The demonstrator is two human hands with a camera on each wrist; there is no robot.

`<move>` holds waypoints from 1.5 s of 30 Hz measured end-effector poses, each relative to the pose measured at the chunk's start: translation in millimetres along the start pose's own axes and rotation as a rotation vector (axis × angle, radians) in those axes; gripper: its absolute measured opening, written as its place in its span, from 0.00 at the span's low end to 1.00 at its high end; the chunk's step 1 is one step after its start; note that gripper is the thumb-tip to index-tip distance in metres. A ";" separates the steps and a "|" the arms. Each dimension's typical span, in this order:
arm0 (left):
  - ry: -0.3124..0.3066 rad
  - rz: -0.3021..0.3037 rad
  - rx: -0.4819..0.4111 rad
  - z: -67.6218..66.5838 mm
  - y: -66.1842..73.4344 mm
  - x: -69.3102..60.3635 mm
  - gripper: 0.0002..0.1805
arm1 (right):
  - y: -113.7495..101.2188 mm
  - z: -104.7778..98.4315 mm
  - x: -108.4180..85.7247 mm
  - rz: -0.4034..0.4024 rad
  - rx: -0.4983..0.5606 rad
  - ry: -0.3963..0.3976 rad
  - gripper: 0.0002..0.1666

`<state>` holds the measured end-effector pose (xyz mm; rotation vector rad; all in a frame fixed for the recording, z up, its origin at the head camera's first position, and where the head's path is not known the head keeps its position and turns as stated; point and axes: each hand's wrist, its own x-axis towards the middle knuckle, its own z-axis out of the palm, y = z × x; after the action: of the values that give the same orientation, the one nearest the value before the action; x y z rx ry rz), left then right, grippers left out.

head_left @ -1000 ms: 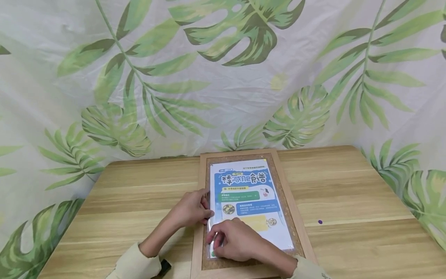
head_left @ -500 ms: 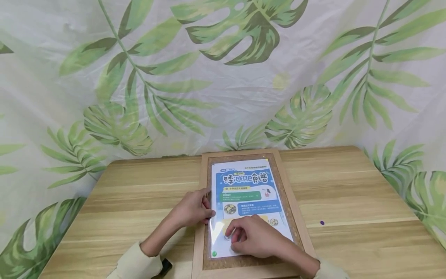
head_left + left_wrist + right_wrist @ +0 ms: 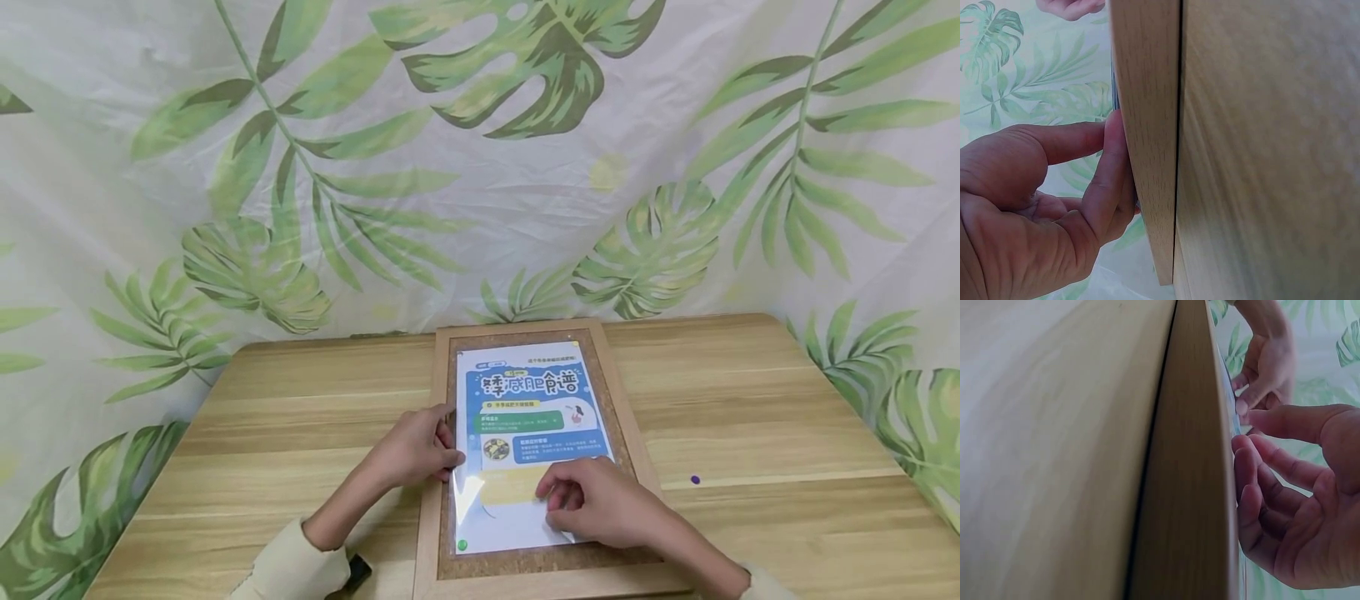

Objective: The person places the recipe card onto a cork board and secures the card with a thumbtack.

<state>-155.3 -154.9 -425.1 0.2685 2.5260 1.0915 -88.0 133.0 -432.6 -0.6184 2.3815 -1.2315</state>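
A printed poster [image 3: 517, 525] in a clear, shiny sheet lies on a cork board [image 3: 480, 570] with a wooden frame. A green pushpin [image 3: 462, 545] sits at its lower left corner, a yellow pushpin [image 3: 575, 343] at its upper right. My left hand [image 3: 420, 447] rests at the poster's left edge, thumb on the sheet and bent fingertips against the board. My right hand [image 3: 600, 500] is over the poster's lower right part, fingers loosely bent. In the right wrist view its thumb and fingers [image 3: 1272, 481] stand apart, with nothing visible between them.
A small purple piece [image 3: 695, 480] lies on the wooden table [image 3: 757, 400] right of the board. A black object [image 3: 358, 575] is partly hidden by the left sleeve [image 3: 300, 562]. Behind the table hangs a leaf-patterned cloth [image 3: 510, 208].
My right hand has moved right across the poster, away from the lower left corner, uncovering the green pushpin. The left hand has stayed at the left edge.
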 end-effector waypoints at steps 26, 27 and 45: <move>-0.006 0.003 -0.008 -0.7 -0.3 -2.2 0.44 | 44.3 -55.2 -49.2 0.009 -0.085 0.135 0.09; -0.007 0.003 -0.010 -0.7 -0.1 -2.2 0.44 | 46.4 -57.2 -51.1 0.011 -0.089 0.143 0.09; -0.011 0.007 -0.023 -0.7 -0.3 -2.1 0.44 | 75.4 -93.6 -74.1 0.065 -0.212 0.229 0.12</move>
<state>-153.7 -156.3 -424.3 0.2775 2.5030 1.1175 -91.0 274.1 -434.7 -0.4792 2.7244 -1.0822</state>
